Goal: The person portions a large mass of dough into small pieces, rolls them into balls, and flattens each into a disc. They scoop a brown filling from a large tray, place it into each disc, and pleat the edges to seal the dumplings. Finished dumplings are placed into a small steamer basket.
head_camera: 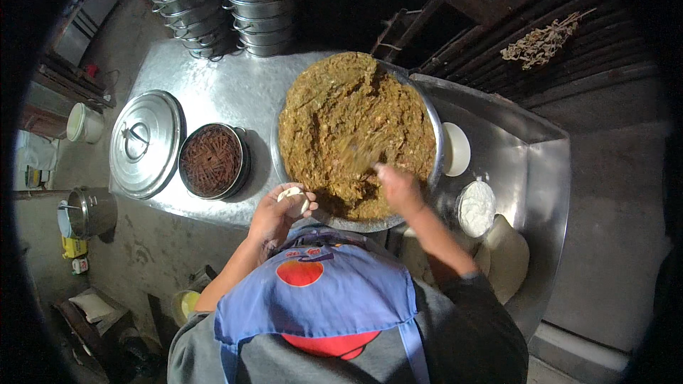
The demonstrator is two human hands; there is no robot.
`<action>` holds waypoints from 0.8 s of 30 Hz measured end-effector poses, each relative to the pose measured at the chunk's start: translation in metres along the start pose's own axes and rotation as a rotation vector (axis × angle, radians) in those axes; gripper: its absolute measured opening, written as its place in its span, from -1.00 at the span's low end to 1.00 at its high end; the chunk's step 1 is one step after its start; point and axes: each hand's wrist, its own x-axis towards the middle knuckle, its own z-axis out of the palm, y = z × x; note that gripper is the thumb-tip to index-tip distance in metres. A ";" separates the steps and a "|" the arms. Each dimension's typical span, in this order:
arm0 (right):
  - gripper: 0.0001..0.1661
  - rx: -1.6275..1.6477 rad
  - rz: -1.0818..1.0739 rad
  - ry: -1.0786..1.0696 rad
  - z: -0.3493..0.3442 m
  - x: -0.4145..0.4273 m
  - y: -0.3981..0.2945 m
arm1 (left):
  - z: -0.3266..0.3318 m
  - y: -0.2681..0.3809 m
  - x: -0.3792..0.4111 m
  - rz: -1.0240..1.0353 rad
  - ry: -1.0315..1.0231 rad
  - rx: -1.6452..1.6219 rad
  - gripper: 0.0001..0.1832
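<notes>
A large metal basin [438, 133] heaped with a brownish-green minced filling [341, 112] stands before me. Over the filling's lower right part is my right hand [401, 188], closed round the end of a thin tool whose far part is blurred. Left of the basin's near edge, my left hand [280, 212] holds a small round of white dough [294, 200] between thumb and fingers. A bowl of white flour [477, 208] sits right of my right forearm, beside a large pale mass of dough [509, 256] that my arm partly hides.
On the metal table [213, 82] are a round steel lid [140, 141] and a round steamer pan [214, 161] with reddish-brown strips inside. Stacked steel steamers [261, 10] rise at the back. A white round container [456, 149] stands right of the basin, within a metal-walled trough [544, 170].
</notes>
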 end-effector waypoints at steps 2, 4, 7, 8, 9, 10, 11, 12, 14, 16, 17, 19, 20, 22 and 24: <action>-0.78 0.108 -0.276 0.181 0.011 -0.025 -0.018 | 0.001 0.001 -0.001 0.002 -0.012 0.018 -0.73; -0.79 0.100 -0.186 0.163 0.012 -0.037 -0.024 | -0.001 0.002 -0.003 0.003 -0.020 0.014 -0.74; -0.78 0.184 -0.075 0.170 0.003 -0.040 -0.022 | -0.003 0.001 -0.006 -0.033 0.003 0.035 -0.75; -0.78 0.221 -0.039 0.218 -0.001 -0.040 -0.022 | -0.004 0.000 -0.006 -0.029 -0.007 0.031 -0.75; -0.77 0.289 0.059 0.226 -0.006 -0.041 -0.021 | -0.005 0.000 -0.007 -0.019 -0.026 0.036 -0.74; -0.75 0.258 0.083 0.199 -0.010 -0.042 -0.022 | -0.005 -0.001 -0.007 -0.015 -0.036 0.037 -0.74; -0.74 0.227 0.107 0.171 -0.013 -0.043 -0.022 | -0.006 -0.001 -0.008 -0.010 -0.046 0.038 -0.74; -0.73 0.192 0.144 0.131 -0.016 -0.045 -0.023 | -0.006 -0.001 -0.009 -0.010 -0.050 0.036 -0.74; -0.74 0.074 0.014 0.147 -0.018 -0.048 -0.025 | -0.006 -0.001 -0.009 -0.021 -0.054 0.032 -0.74; -0.75 0.087 0.050 0.205 -0.019 -0.050 -0.027 | -0.005 0.000 -0.010 -0.006 -0.052 0.022 -0.75; -0.76 0.208 0.105 0.280 -0.020 -0.052 -0.029 | -0.005 0.000 -0.010 -0.004 -0.033 0.016 -0.76; -0.83 0.097 0.028 0.116 -0.023 -0.050 -0.032 | -0.004 0.002 -0.010 -0.025 -0.008 0.026 -0.75; -0.86 0.024 -0.003 0.039 -0.028 -0.047 -0.033 | -0.003 0.003 -0.009 -0.029 -0.004 0.026 -0.75; -0.87 0.084 0.023 0.038 -0.037 -0.038 -0.035 | -0.003 0.004 -0.007 -0.021 -0.065 0.024 -0.75; -0.85 0.103 0.163 -0.085 -0.058 -0.027 -0.026 | -0.002 0.005 -0.006 -0.012 -0.050 0.021 -0.76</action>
